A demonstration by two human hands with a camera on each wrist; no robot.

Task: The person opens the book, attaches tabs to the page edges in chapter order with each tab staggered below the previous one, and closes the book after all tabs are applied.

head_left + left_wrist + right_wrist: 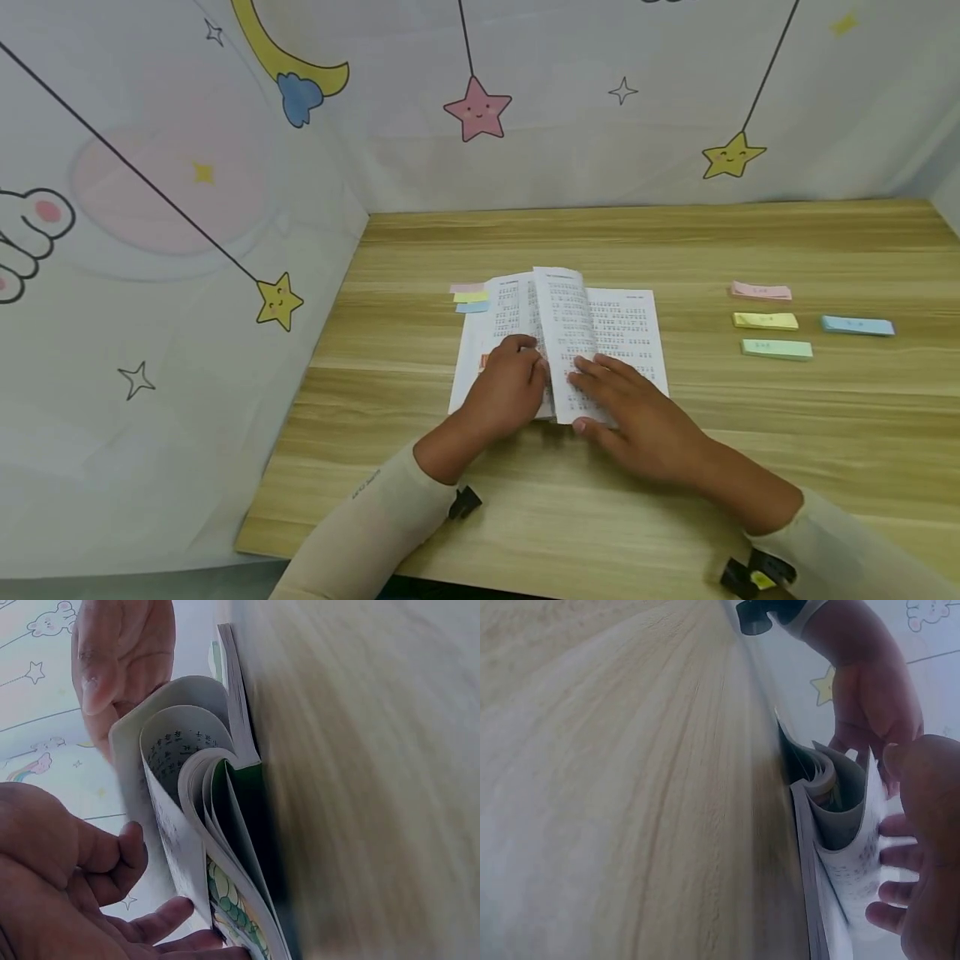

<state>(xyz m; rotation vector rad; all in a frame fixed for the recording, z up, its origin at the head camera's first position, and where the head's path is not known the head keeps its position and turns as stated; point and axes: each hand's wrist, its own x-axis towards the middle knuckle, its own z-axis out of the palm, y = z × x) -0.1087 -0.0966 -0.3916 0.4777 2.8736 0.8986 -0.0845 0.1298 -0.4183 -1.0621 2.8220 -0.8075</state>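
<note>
An open book of printed pages lies on the table, with a raised leaf curving up near its middle. My right hand lies with spread, fairly straight fingers against that leaf; the right wrist view shows its fingertips at the printed side. My left hand rests over the left-hand pages, fingers loosely bent near the gutter. From the left wrist, the left fingers touch a page edge beside a green illustration. Pink, yellow and blue tabs stick out from the book's left edge.
To the right on the wooden table lie a pink strip, a yellow strip, a green strip and a blue strip. A white cloth backdrop with moon and star prints stands behind and at the left.
</note>
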